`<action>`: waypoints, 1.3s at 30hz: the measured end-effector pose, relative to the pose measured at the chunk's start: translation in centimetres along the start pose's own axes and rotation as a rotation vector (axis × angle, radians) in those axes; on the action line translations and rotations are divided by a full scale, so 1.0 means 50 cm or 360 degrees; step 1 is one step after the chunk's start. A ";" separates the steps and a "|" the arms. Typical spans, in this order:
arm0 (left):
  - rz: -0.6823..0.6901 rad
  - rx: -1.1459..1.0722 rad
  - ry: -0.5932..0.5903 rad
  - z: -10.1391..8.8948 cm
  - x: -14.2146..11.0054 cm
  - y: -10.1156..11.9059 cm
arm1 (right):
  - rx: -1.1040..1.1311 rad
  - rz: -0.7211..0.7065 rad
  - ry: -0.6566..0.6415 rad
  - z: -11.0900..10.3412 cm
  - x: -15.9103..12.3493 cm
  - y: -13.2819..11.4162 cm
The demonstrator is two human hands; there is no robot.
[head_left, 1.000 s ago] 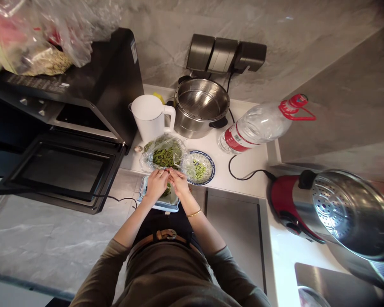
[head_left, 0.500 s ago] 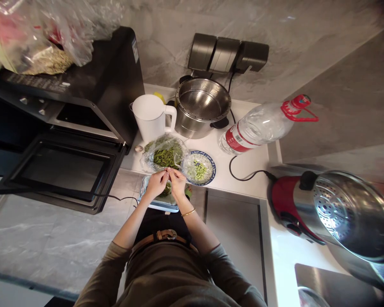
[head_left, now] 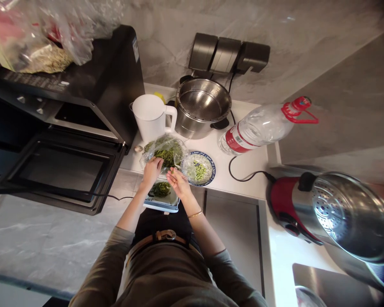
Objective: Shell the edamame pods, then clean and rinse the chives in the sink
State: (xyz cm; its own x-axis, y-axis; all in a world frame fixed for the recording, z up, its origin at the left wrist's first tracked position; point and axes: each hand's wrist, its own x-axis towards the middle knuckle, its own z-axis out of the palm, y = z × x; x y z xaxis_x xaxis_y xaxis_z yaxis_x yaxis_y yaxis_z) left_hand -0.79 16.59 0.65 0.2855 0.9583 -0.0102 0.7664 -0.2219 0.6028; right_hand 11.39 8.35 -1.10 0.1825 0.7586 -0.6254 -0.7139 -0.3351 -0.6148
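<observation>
A clear plastic bag (head_left: 181,149) full of green edamame pods (head_left: 166,154) lies open on the counter. My left hand (head_left: 152,169) is at the bag's near edge, fingers bent together by the pods; what they hold is hidden. To its right, my right hand (head_left: 179,182) is turned partly palm up, with thumb and fingertips closed on something too small to make out. Shelled green beans (head_left: 199,170) lie on a blue-rimmed plate (head_left: 212,175) right of the bag. Below my hands, a light-blue-edged bin (head_left: 166,208) contains green pods or empty shells (head_left: 161,190).
Behind the bag stand a white pitcher (head_left: 149,117) and a steel steamer pot (head_left: 200,123). A large water bottle (head_left: 254,128) is to the right, near a red and steel appliance (head_left: 284,200). An oven door (head_left: 64,170) hangs open at left.
My hands were together above the bin and have moved apart. The left went up and left to the pods; the right turned more palm up and lowered slightly.
</observation>
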 end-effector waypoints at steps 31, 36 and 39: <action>-0.0015 -0.0724 -0.0045 0.052 -0.166 0.059 | 0.0117 -0.0349 0.0157 0.025 -0.063 0.025; -0.0098 -0.0936 -0.0090 0.043 -0.165 0.066 | 0.0178 -0.0331 0.0115 0.030 -0.074 0.022; -0.0180 -0.1055 -0.0060 0.040 -0.162 0.066 | 0.0217 -0.0322 0.0073 0.030 -0.077 0.027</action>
State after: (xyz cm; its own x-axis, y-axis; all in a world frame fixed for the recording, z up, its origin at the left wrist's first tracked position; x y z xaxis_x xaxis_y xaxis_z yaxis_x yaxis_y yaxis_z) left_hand 0.59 7.75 1.15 0.2535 0.9595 -0.1230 0.2810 0.0486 0.9585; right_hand 8.73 5.83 1.20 0.3595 0.7752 -0.5194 -0.7437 -0.0982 -0.6613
